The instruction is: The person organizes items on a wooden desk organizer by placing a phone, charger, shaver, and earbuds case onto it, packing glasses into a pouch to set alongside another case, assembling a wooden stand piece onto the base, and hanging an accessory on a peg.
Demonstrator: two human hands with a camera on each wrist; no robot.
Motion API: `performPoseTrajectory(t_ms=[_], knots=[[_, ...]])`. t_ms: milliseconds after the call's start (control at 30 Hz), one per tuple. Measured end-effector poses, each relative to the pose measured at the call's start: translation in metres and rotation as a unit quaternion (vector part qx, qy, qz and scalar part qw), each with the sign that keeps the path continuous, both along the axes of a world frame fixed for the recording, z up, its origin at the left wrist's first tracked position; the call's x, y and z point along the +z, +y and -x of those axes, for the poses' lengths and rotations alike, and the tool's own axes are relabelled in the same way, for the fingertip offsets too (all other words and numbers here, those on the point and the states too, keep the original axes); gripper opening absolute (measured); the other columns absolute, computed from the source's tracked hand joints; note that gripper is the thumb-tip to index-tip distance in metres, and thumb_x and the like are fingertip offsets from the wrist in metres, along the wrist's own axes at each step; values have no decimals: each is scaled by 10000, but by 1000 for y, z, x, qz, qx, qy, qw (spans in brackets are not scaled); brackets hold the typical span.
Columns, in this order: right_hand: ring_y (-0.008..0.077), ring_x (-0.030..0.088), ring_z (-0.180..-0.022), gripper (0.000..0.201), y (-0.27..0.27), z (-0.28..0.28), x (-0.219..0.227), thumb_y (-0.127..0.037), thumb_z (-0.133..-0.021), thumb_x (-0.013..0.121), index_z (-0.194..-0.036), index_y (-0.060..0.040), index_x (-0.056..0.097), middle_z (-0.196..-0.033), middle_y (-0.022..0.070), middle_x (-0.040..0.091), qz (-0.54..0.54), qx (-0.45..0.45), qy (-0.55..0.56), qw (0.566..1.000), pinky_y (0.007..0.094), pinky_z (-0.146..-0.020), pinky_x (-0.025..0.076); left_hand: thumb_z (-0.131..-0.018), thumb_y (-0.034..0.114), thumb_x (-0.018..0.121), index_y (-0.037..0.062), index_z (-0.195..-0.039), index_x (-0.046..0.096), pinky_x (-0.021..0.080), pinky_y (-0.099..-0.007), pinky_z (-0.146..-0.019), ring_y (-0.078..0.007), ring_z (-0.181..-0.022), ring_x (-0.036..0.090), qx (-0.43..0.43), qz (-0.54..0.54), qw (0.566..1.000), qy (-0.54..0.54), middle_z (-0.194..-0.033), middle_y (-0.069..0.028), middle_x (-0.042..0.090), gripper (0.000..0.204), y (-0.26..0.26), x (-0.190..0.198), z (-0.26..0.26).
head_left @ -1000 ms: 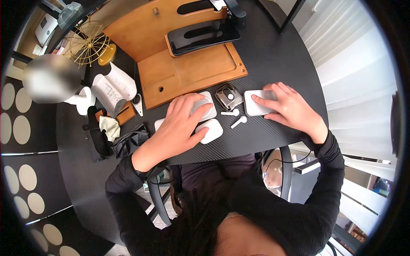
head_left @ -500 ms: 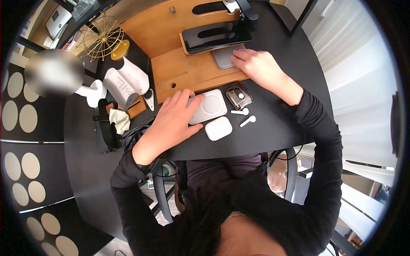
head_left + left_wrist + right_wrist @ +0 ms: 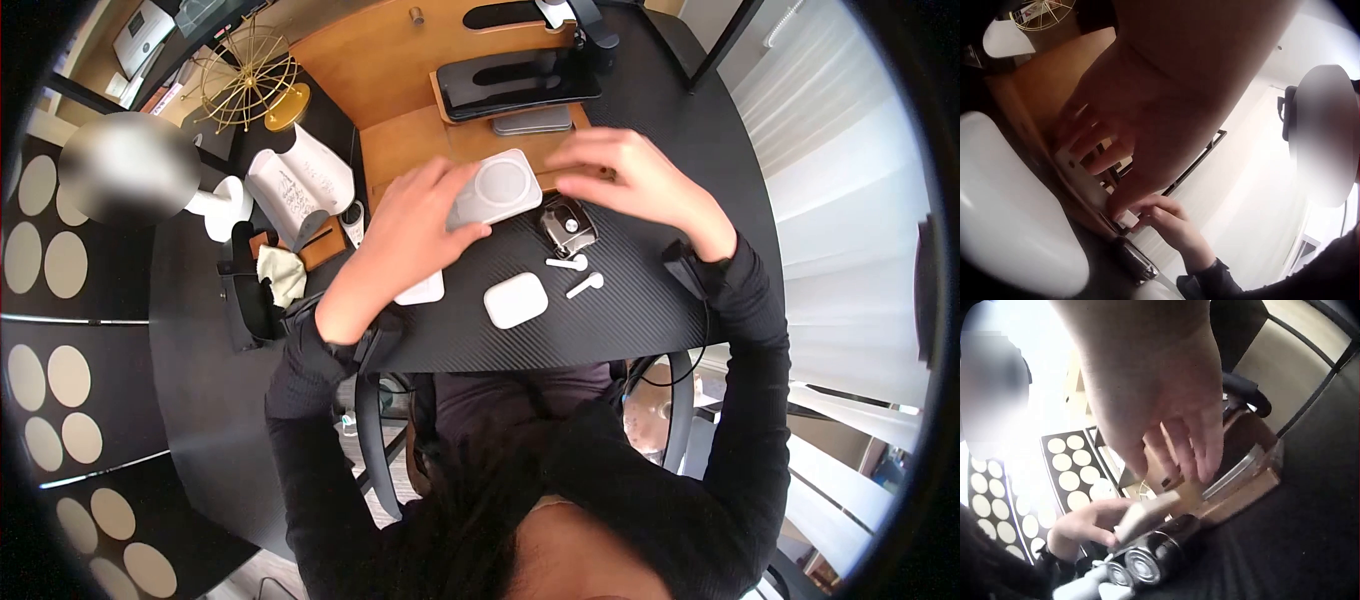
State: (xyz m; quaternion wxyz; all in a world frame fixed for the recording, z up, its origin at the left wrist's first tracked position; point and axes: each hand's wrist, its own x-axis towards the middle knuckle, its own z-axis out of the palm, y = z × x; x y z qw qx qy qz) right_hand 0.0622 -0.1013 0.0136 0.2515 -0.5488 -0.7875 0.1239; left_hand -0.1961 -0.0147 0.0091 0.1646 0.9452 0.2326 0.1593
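Observation:
My left hand [image 3: 400,220] grips the left side of a white slab with a ring mark [image 3: 503,182], which looks like a magnetic power bank. It is tilted over the front edge of the wooden desk organizer [image 3: 405,140]. Just to its right is my right hand [image 3: 645,178], fingers extended with nothing in them. A grey slab [image 3: 532,122] lies on the organizer below its black shelf. In the right wrist view the white slab [image 3: 1146,515] is in the left fingers, apart from the right hand [image 3: 1172,419].
In front lie a white earbud case [image 3: 516,301], an earbud [image 3: 568,263], another earbud [image 3: 586,285] and a brown camera-shaped case [image 3: 568,230]. Another white item [image 3: 422,290] sits under my left wrist. To the left stand a white holder [image 3: 300,185] and a black pouch [image 3: 243,290].
My right hand carried the grey slab onto the organizer, let it go and drew back. My left hand took up the white slab and moved it forward from the desk.

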Motion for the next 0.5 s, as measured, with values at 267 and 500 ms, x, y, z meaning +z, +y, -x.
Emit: performPoseTrajectory(t_ms=[267,500], knots=[[296,530,-1116,577,-35,2,-16,-151,-650,775,-1181,-46,575,-1251,121,520,28,116,-25,992,401,-904,486,-746,212,718,46,-1212,545,454,-397,-843,-348,-992,555,-6,-21,1000,-12,-1083,-142,569,524,21,-22,-30],[280,566,-1050,498,-26,-12,-6,-142,-644,777,-1096,-53,589,-1108,101,589,32,99,5,995,370,-885,483,-757,243,714,47,-1162,557,422,-398,-875,-318,-1033,518,17,-76,997,3,-1076,-110,547,477,-18,19,-8]])
